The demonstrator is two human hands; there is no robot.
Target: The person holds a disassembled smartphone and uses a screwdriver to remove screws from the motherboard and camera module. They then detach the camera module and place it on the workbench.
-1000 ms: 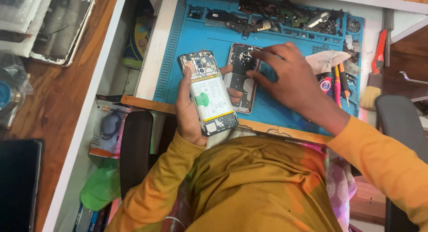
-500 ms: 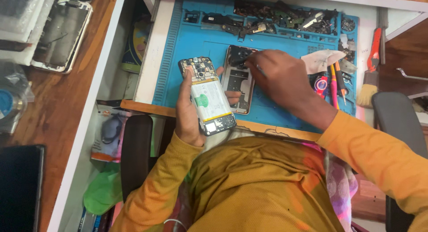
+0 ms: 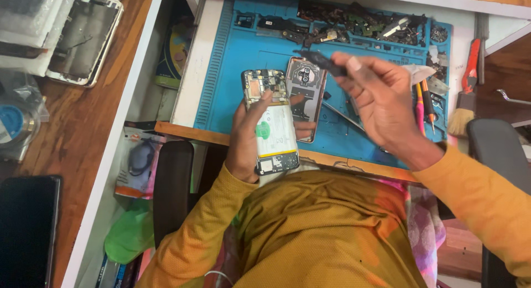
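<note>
Head view: opened phone (image 3: 271, 122) with its back off, held upright over the near edge of the blue work mat (image 3: 232, 89).
Left hand: left hand (image 3: 246, 138) wraps the opened phone from below, fingers curled round both long sides, thumb near the circuit board at the top.
Right hand: right hand (image 3: 381, 108) is raised above the mat, fingers pinched shut on a small dark part (image 3: 321, 60); the view blurs here, so it may be a cover piece or a tool tip.
Back cover: back cover (image 3: 304, 94) lies flat on the mat, just beside the phone and partly behind it.
Handling: the phone looks light and stiff but fragile, with bare board and white battery exposed; it is best gripped by the frame edges, off the components. The pinched part seems tiny and easy to drop.
Surface: the mat sits on a white tabletop (image 3: 196, 61); loose dark parts (image 3: 354, 19) fill its far trays, and screwdrivers (image 3: 423, 105) and a brush (image 3: 462, 97) lie at its right.
Room: a wooden desk (image 3: 83, 127) to the left carries another phone shell (image 3: 83, 39).
</note>
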